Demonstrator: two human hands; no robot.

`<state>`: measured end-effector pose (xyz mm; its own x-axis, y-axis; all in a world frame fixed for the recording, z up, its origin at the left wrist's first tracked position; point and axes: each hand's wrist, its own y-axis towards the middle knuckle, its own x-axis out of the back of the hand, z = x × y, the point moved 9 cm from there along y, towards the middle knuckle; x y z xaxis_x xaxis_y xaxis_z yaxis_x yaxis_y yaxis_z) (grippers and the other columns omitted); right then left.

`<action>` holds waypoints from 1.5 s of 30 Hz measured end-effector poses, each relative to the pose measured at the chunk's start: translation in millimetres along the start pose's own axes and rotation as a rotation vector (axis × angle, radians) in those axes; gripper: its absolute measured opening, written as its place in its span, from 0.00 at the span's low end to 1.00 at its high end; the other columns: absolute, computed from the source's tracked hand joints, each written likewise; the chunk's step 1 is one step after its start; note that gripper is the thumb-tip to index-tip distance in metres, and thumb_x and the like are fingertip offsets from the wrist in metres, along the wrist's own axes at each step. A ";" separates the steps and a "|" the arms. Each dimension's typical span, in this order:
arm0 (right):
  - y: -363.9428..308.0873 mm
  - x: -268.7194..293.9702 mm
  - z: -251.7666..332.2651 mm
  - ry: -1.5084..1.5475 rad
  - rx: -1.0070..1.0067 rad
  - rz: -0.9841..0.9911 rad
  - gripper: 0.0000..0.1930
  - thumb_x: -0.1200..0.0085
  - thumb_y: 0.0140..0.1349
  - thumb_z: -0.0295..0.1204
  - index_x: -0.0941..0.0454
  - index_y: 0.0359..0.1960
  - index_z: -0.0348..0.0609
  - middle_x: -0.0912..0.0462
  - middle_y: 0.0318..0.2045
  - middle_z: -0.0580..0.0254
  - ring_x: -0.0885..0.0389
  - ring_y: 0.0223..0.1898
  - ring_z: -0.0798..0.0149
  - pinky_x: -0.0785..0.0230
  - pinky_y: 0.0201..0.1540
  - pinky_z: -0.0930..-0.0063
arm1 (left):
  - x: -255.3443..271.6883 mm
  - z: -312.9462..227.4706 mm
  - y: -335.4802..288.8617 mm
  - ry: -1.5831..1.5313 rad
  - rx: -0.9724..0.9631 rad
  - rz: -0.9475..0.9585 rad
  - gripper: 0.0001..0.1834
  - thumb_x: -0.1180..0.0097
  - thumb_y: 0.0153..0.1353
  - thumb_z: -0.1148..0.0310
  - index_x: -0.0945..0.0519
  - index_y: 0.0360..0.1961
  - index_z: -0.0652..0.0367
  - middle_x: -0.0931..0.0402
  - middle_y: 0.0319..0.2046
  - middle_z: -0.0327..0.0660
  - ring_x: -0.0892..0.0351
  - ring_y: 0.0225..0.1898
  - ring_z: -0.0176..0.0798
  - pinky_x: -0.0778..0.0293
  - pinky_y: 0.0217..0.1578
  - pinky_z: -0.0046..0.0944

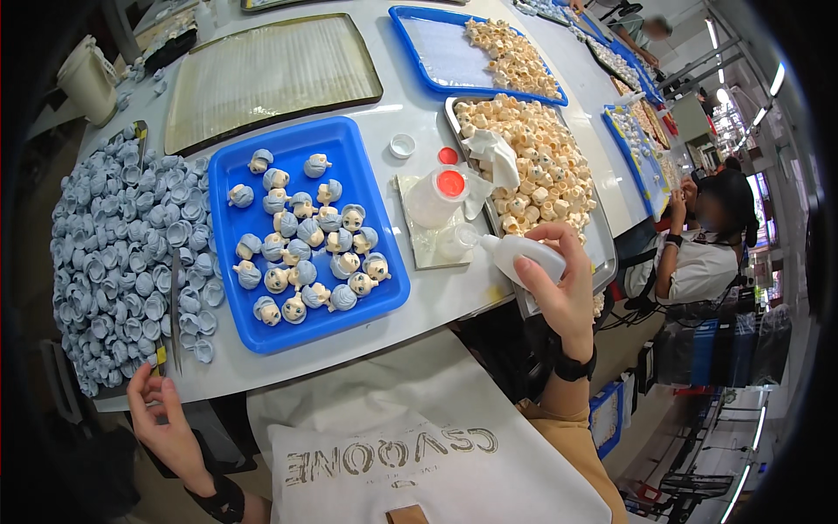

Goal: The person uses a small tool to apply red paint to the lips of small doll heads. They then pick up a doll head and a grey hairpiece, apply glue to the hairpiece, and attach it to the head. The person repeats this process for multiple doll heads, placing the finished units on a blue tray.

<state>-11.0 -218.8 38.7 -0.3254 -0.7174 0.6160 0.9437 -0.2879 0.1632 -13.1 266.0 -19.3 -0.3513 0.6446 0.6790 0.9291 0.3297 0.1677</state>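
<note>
Squeeze bottle [530, 260], white: located right of centre above the table [428, 306], tilted, nozzle toward the left. The right hand [566, 297] grasps its body, thumb on the near side; the left hand [166, 425] is released, fingers spread beside the near-left pile of grey-blue shells [131, 249]. Nozzle position: at a small translucent vessel [456, 243]; whether the two touch cannot be told.

Recommended handling:
1. Keep the wrist steady; a sideways swing could knock the vessel or the translucent jar [429, 203] just beyond it.
2. Apply light, even thumb pressure; a hard squeeze would probably release too much.
3. Keep the nozzle clear of the cream head parts [541, 166] on the right, where drips could mark them.
4. Wipe any drip with the white tissue [491, 157] on the far side.
</note>
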 end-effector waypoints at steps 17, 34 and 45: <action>-8.1 2.7 -18.9 0.115 -0.117 -0.002 0.18 0.42 0.54 0.27 0.25 0.46 0.34 0.21 0.35 0.62 0.23 0.36 0.70 0.29 0.40 0.77 | 27.7 -186.9 -21.4 -1.699 -0.590 0.759 0.08 0.55 0.64 0.71 0.27 0.32 0.64 0.32 0.31 0.42 0.30 0.34 0.37 0.32 0.30 0.30; -12.2 -2.2 -17.8 -0.069 -0.029 0.020 0.14 0.43 0.54 0.28 0.25 0.41 0.35 0.21 0.34 0.61 0.25 0.37 0.70 0.33 0.42 0.77 | 27.1 -215.6 -44.9 -1.893 -0.603 1.084 0.09 0.58 0.65 0.70 0.28 0.32 0.64 0.32 0.35 0.43 0.30 0.35 0.39 0.29 0.30 0.36; -16.1 -2.2 -21.2 -0.065 -0.081 0.031 0.15 0.43 0.55 0.30 0.26 0.42 0.35 0.22 0.34 0.61 0.25 0.36 0.71 0.32 0.40 0.78 | 16.6 -228.4 -47.0 -1.899 -0.569 1.198 0.10 0.60 0.66 0.69 0.29 0.31 0.63 0.32 0.37 0.44 0.31 0.36 0.40 0.27 0.30 0.41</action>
<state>-26.8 -226.0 18.4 -0.2886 -0.6851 0.6689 0.9445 -0.3184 0.0814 -36.2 103.7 147.3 0.8250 0.1330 -0.5493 0.5357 -0.4941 0.6848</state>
